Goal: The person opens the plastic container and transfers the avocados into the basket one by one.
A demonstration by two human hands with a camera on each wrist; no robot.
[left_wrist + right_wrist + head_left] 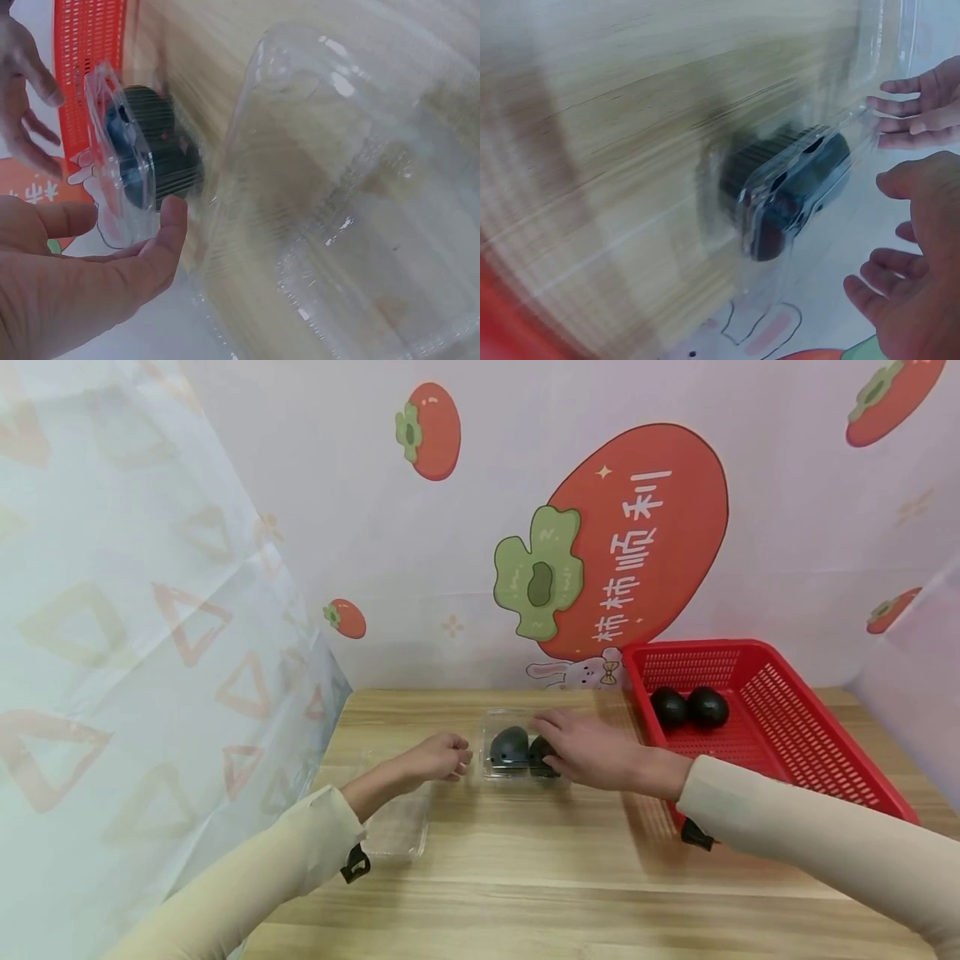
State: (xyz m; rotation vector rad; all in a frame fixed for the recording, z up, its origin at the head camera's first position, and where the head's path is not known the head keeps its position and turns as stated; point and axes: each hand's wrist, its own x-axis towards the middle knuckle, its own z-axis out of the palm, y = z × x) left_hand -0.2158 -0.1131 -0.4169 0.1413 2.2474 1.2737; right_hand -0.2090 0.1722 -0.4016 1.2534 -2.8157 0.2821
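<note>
A clear plastic clamshell box [495, 718] stands on the wooden table with two dark, rounded avocado-like fruits [510, 747] in it. In the left wrist view its lid edge [120, 195] shows beside the fruits. My left hand [438, 757] is just left of the box, fingers loosely bent and nothing held; whether a fingertip touches the plastic I cannot tell. Over the box's right side is my right hand [588, 750], covering part of one fruit in the head view. The right wrist view shows that hand's fingers [885, 277] spread apart from the box, gripping nothing.
A red slotted basket [825, 743] stands on the right with two more dark fruits [707, 707] inside. Another clear plastic container [397, 827] lies on the table [510, 877] at the left, partly behind my left forearm. Printed sheets [420, 543] enclose the back and sides.
</note>
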